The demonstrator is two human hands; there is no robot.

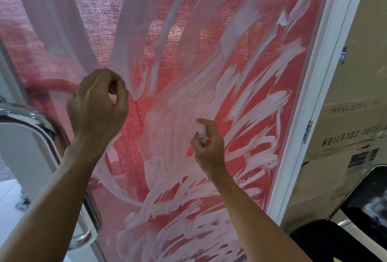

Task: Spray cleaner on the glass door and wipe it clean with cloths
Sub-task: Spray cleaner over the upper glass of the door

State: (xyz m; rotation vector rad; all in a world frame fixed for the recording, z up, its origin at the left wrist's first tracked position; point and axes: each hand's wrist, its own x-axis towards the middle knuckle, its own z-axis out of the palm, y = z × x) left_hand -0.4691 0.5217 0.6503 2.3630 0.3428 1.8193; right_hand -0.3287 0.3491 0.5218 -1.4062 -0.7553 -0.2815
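Two hands: both raised in front of the glass.
Right hand [207, 146]: fingers curled round a small clear spray bottle [202, 132].
Left hand [98, 102]: curled, pinching something small and pale; cannot tell what.
Glass door [188, 63]: flat, smeared with white streaks.
Door handle [27, 119]: shiny curved metal, left.
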